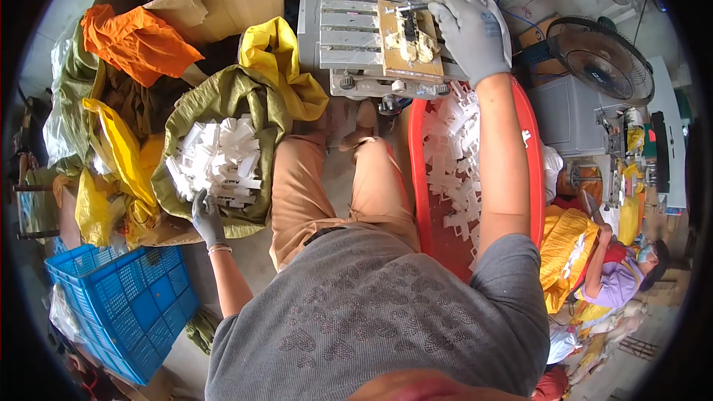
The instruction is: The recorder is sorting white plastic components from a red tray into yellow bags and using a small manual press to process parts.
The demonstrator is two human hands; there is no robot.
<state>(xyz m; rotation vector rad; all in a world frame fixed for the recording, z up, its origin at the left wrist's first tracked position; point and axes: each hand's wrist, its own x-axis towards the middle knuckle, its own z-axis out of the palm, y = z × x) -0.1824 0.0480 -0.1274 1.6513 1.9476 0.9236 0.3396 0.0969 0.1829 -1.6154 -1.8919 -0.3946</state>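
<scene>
My right hand (469,36), in a grey glove, is closed on the end of a short metal rod (407,8) above a wooden board (392,24). On that board sit a black piece (409,27) and rough cream-coloured lumps (425,48). The board lies on a slotted machine table (347,36). My left hand (207,220), also gloved, rests at the near rim of an olive woven sack (256,93). Its fingers reach out to white plastic pieces (220,157) heaped in the sack; I see nothing gripped there.
Under my right forearm stands a red tub (420,178) with more white pieces (454,137). A blue crate (126,304) is at lower left, a cardboard box (230,4) at upper left. A fan (605,59) stands at right; farther down, another person (616,275) sits beside a yellow sack (566,249).
</scene>
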